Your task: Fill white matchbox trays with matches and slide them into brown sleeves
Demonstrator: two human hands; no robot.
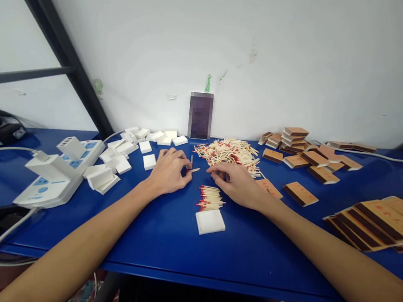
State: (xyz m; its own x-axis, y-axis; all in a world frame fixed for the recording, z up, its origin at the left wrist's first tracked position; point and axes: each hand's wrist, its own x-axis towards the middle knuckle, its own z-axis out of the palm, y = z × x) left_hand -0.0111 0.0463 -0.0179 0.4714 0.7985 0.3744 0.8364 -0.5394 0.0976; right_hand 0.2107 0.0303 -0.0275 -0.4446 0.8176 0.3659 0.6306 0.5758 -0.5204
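My left hand [170, 171] is closed in a pinch on a few matches [195, 170], which stick out past the thumb and fingertips. To the right, my right hand [236, 183] is held with thumb and fingers drawn together; whatever they hold, if anything, is too small to make out. Just beyond it lies a heap of loose red-tipped matches [231, 152]. Between my hands and nearer to me, a row of matches [210, 199] lies with most heads pointing left. A white matchbox tray [210, 222] sits directly below that row.
White matchbox trays [118, 151] are scattered at the left, beside a power strip [61, 176] with plugged-in chargers. Brown matchbox sleeves [307, 155] lie at the right, with flattened ones [375, 222] nearer. A dark pixelated rectangle [200, 115] stands against the wall on the blue table [165, 246].
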